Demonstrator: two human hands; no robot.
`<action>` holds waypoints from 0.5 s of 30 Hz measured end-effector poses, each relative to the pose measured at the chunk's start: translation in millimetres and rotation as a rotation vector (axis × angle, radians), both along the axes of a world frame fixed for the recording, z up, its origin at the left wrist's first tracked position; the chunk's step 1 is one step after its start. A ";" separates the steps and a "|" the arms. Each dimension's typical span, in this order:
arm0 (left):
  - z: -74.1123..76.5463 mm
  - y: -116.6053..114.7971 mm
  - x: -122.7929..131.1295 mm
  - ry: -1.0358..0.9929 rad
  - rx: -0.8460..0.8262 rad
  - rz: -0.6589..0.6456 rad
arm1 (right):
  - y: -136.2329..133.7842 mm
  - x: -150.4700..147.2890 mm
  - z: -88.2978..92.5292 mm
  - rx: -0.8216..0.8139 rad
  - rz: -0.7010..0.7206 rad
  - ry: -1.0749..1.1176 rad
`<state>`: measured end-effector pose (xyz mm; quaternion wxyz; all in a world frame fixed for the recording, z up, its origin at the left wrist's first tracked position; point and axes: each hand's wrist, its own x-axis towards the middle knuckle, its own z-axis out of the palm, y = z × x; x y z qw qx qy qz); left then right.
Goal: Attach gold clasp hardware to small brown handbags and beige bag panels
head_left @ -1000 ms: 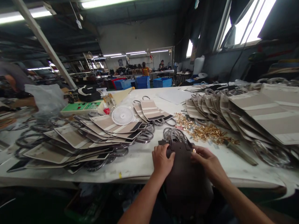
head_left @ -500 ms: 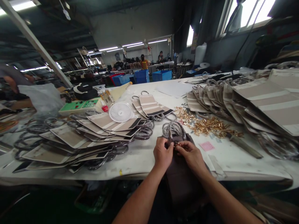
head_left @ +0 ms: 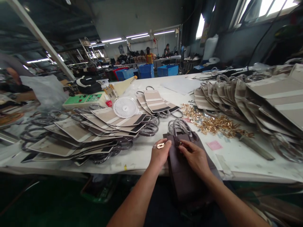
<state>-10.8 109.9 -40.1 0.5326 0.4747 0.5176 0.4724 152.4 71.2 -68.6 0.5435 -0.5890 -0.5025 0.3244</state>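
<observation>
A dark brown handbag (head_left: 183, 176) lies at the table's front edge, its lower part hanging toward me. Its looped handles (head_left: 180, 126), wrapped in clear plastic, rise at the far end. My left hand (head_left: 160, 156) is closed at the bag's left side, the thumb by its edge. A small gold plate with a slot (head_left: 160, 145) shows at those fingers. With finger and thumb, my right hand (head_left: 195, 156) pinches a tiny gold fitting (head_left: 180, 143) against the upper front of the bag; the fingers partly hide it.
Stacked beige bag panels with handles (head_left: 68, 138) lie left, under a white fan (head_left: 125, 107). More panels (head_left: 272, 97) fill the right. Gold fittings (head_left: 217, 124) are heaped beyond the bag, near a knife-like tool (head_left: 257, 147) and pink paper (head_left: 214, 145). People work farther back.
My hands have moved apart slightly. The slotted gold plate now shows at my left fingers, and more of the bag's front is uncovered. The camera view has shifted a little.
</observation>
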 end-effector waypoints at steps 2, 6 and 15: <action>-0.8 -2.7 1.3 -0.052 0.007 0.004 | 1.8 -3.0 3.1 0.001 -0.012 -0.049; -5.8 -7.7 6.7 -0.132 0.033 0.076 | 4.0 -8.8 5.1 0.043 -0.056 -0.140; -32.6 -12.4 10.6 -0.285 0.060 0.137 | 5.9 -15.6 -3.1 0.183 0.002 -0.383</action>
